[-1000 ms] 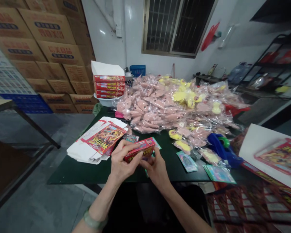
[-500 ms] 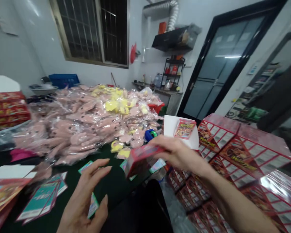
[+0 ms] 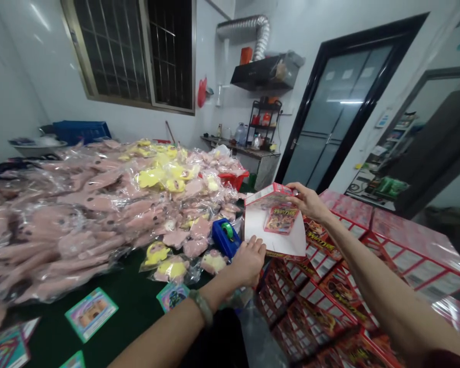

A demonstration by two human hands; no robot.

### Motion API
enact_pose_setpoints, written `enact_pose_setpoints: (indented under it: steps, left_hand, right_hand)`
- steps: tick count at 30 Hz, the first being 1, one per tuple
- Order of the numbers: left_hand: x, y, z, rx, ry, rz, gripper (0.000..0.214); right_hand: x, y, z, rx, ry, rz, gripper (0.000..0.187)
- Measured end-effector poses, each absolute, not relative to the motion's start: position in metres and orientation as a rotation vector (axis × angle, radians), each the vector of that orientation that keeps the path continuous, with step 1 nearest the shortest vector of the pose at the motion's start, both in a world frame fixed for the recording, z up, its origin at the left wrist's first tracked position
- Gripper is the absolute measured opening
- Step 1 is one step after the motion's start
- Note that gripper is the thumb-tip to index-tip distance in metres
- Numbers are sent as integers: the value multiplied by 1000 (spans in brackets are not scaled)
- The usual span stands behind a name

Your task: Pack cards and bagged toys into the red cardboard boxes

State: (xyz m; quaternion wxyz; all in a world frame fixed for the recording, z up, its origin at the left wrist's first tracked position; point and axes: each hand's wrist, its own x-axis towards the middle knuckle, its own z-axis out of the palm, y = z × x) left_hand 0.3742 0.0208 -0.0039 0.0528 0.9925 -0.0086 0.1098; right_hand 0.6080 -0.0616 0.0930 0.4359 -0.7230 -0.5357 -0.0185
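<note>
My right hand (image 3: 304,200) grips the end of a small red box (image 3: 266,195), tilted over the far side of an open white-lined carton (image 3: 255,232). Inside the carton another small red printed box (image 3: 280,220) lies with its picture side up. The fingers of my left hand (image 3: 250,259) are curled at the carton's near left edge; the palm side is hidden. Just left of that hand stands a blue tape dispenser (image 3: 226,237) with a green roll. Below my left forearm, picture cards (image 3: 92,313) lie on the dark green tabletop (image 3: 126,286).
A large heap of pink plush toys in clear bags (image 3: 95,220) covers the table, with yellow ones (image 3: 161,171) on top. Wrapped stacks of red boxes (image 3: 417,245) stand at the right. Behind the heap is a red basket (image 3: 233,179).
My right hand has carried the small red box right and up to the open carton. My left hand has moved from above the cards to the carton's edge. The view has shifted.
</note>
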Motion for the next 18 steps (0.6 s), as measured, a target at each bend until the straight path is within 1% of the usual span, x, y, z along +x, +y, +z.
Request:
enact_pose_setpoints:
  steps: [3,5,7,12,18]
  left_hand:
    - [391,21,-19,3120,7,261,47]
    - [394,15,-27,3185,29,224,32]
    - [396,7,-33,3243,49,196,24]
    - [406,-1,-35,3295,-4,107,28]
    - [418,16,-32,3300,-41,-19,28]
  right_hand:
    - [622,-58,100,-1830,-1350,-41,30]
    - [630,-52,109,-1861,-1370,5,31]
    - [635,-42,121,-1909,-1393,80,33]
    - [650,-20,144,-2074,-1428,202,38]
    - [660,-27,161,-2218,-1570,228,42]
